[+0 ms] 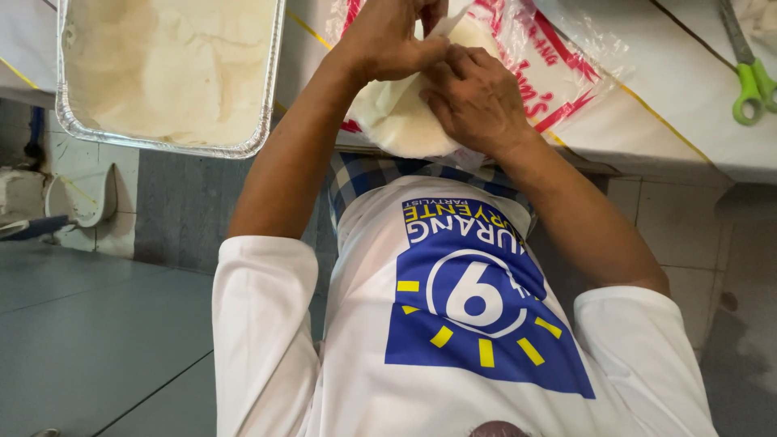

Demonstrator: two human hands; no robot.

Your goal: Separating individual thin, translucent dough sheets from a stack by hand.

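Pale round wrapper stack (401, 121) at table edge.

A rectangular foil tray (263, 97) holding pale thin sheets sits at the upper left on the white table (688, 89). Green-handled metal scissors (751, 77) lie at the table's far right. Below the table edge, grey floor tiles (89, 340) spread left, and a pale curved scoop (81, 198) rests against the tiled wall
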